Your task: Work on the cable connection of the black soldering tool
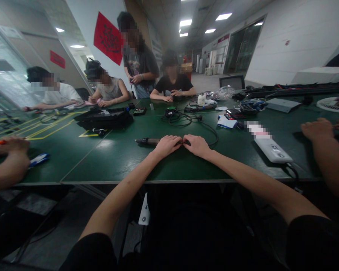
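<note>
My left hand (pixel 168 146) and my right hand (pixel 197 145) rest on the green table, their fingertips meeting. Both are closed in a pinch around something small and dark, mostly hidden by the fingers; I cannot make out what it is. A dark, pen-shaped tool with a pale tip (pixel 147 141) lies flat, its tip pointing left and its other end behind my left hand. Just past my right hand runs a black cable (pixel 216 134), which curves back to a loose coil. Whether the cable joins the tool is hidden.
Ahead stands a black open case (pixel 104 118) on the green table (pixel 124 165). A white power strip (pixel 272 150) lies to the right, near a blue-and-white packet (pixel 226 122). Co-workers' hands are at the left (pixel 14 146) and right (pixel 318 128); several people are across the table.
</note>
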`<state>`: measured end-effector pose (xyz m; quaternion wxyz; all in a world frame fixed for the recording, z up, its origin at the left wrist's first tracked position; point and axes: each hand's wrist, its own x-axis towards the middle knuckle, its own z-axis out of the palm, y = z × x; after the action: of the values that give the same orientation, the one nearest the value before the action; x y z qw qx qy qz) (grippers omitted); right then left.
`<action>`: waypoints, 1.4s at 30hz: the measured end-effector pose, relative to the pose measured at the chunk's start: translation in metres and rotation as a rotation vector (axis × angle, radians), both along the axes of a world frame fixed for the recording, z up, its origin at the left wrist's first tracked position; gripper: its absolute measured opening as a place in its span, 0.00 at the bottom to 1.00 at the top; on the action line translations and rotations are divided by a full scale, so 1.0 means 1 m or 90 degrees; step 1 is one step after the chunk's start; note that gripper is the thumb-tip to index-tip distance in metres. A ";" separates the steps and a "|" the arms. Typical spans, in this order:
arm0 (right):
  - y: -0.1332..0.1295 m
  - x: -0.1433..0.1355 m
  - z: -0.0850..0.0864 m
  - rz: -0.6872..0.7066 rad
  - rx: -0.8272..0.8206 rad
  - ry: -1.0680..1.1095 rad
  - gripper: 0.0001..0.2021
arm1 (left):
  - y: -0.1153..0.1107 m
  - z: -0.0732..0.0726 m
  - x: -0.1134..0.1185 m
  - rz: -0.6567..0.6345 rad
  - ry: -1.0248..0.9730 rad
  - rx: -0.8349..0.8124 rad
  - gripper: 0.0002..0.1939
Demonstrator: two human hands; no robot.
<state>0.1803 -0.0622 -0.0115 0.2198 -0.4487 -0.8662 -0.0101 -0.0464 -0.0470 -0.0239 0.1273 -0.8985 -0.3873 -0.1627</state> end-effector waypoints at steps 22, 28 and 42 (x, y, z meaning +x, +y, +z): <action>0.003 0.000 -0.003 0.003 0.010 0.002 0.06 | -0.003 0.001 0.001 0.004 -0.008 0.011 0.10; 0.002 0.001 -0.001 0.006 -0.001 0.006 0.06 | -0.008 0.005 0.002 -0.001 -0.013 -0.001 0.09; 0.006 0.001 -0.005 0.015 0.007 0.005 0.06 | -0.005 0.004 -0.002 -0.034 -0.024 0.001 0.08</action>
<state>0.1816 -0.0558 -0.0163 0.2259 -0.4375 -0.8703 -0.0103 -0.0487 -0.0516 -0.0197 0.1162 -0.9053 -0.3653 -0.1832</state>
